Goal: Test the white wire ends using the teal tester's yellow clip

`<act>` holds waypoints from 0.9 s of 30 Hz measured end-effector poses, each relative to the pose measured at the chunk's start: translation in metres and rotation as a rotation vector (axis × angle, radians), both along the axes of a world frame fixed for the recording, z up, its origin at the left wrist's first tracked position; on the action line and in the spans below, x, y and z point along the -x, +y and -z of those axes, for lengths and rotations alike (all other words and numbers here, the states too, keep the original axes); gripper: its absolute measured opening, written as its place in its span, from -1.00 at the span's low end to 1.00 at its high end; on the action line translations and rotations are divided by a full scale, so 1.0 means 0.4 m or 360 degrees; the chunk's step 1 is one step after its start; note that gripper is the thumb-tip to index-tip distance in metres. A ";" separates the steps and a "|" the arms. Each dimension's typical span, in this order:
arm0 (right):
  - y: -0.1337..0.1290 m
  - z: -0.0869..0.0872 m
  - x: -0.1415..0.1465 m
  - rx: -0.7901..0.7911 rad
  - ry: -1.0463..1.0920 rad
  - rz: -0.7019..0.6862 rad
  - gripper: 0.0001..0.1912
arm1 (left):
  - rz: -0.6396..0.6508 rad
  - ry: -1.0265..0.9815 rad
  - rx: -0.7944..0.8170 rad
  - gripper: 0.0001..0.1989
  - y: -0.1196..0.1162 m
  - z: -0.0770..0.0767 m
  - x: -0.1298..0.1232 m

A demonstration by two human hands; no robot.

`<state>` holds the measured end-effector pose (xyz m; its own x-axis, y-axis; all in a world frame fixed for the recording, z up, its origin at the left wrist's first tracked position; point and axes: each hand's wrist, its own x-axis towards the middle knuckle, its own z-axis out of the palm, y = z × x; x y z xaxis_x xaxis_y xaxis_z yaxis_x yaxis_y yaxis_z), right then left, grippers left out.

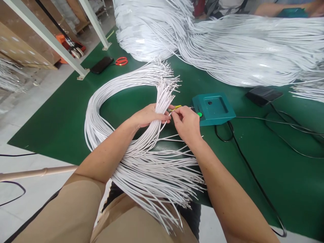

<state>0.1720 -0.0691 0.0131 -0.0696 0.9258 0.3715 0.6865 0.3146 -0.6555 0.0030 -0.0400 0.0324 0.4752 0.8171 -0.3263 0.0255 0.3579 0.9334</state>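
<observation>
My left hand [152,115] is wrapped round a bundle of white wires [163,96], whose tips stick up above the fingers. Close to its right, my right hand [186,121] pinches the end of a white wire by a small yellow piece [176,107]. The teal device [215,116] with a green button sits just beyond my right hand. From the held bundle the wires loop round to the left, and more loose wires [162,168] fan out below my hands towards the table's front edge.
Large bundles of white wire [243,47] lie across the back of the green table [58,111]. A black phone [102,65] and red-handled scissors [121,61] are at the back left. A black box [264,95] and cables lie right. Another person's arm [273,9] shows beyond.
</observation>
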 end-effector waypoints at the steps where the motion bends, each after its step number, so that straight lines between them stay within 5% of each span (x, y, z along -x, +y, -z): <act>1: -0.001 0.003 0.000 -0.0091 -0.0115 -0.0023 -0.78 | 0.0000 -0.0010 0.0011 -0.52 0.001 0.001 0.000; 6: 0.002 0.002 -0.010 -0.0362 -0.0693 -0.0232 -0.66 | -0.0016 -0.0089 0.0064 -0.50 0.010 0.005 0.004; 13: 0.062 -0.036 -0.061 -0.0297 -0.0978 -0.0133 -0.74 | -0.0084 -0.0050 0.0026 -0.53 0.025 0.014 0.008; 17: 0.109 -0.041 -0.083 -0.0094 -0.1252 -0.0264 -0.78 | -0.0121 0.0049 -0.0056 -0.55 0.039 0.029 0.004; 27: 0.123 -0.041 -0.081 -0.0089 -0.1236 -0.0359 -0.83 | -0.0180 0.0421 -0.0271 -0.57 0.050 0.031 -0.007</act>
